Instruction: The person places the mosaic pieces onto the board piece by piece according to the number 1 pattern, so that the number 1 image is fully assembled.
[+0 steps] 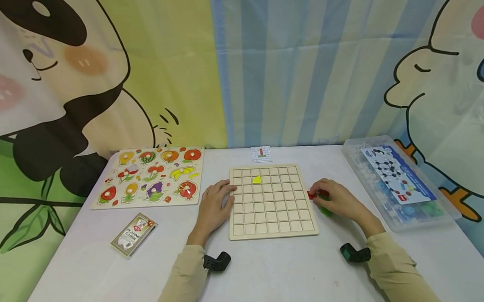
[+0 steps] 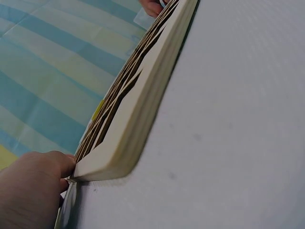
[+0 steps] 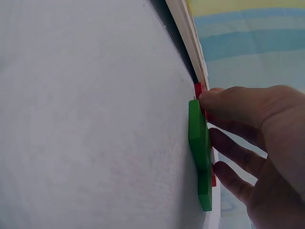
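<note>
A pale wooden board with a grid of square recesses (image 1: 274, 232) lies flat on the table. One yellow piece (image 1: 257, 180) sits in its upper rows, left of the middle. My left hand (image 1: 214, 207) rests against the board's left edge, its fingertips touching the rim. Beside the right edge, my right hand (image 1: 335, 198) pinches a red block piece (image 1: 311, 195) between thumb and fingers. A green block piece (image 3: 194, 126) lies right by those fingers, partly in front of the red one in the right wrist view. The fingers hide much of the red piece.
Behind the board lies a small grid card (image 1: 261, 154) with a coloured pattern. A fruit puzzle board (image 1: 153, 177) and a card box (image 1: 133, 234) lie to the left. At the right is a clear plastic case (image 1: 404, 183) with blue and green parts.
</note>
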Available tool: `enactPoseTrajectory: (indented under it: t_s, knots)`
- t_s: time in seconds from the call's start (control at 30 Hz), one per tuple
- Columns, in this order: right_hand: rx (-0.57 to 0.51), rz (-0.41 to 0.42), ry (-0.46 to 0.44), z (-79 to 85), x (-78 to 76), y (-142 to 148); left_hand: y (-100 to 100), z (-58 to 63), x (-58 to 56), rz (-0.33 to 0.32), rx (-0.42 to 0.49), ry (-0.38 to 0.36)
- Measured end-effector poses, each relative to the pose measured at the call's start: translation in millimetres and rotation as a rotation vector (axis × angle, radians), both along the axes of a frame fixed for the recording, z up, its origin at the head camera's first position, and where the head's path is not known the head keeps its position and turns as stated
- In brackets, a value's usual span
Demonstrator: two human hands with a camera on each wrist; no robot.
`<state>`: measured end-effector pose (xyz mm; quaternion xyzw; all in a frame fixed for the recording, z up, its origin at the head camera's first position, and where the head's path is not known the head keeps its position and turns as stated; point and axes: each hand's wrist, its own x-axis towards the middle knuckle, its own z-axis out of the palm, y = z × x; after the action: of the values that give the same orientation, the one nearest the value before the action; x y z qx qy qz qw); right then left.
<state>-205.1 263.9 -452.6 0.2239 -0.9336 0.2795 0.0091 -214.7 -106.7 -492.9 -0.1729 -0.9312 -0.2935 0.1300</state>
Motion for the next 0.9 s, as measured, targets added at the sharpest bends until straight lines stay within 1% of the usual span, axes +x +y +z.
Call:
enactPoseTrajectory:
  t_s: [0.23,0.47,0.63,0.9]
  knots:
    - [0.015,0.002,0.029,0.6,-0.2,-2.3,-0.5,0.5,0.0,0.001,0.005,-0.001]
    - [0.042,-0.038,-0.019,3.5,-0.4,-5.2,-1.1,2.9,0.2,-0.004,0.001,0.016]
    - [0.040,-0.039,-0.019,4.0,-0.5,-5.5,-1.1,1.5,-0.9,-0.002,0.004,0.012]
    - [0.029,-0.051,-0.002,4.2,-0.4,-4.4,0.1,-1.3,-0.7,-0.007,0.017,0.031]
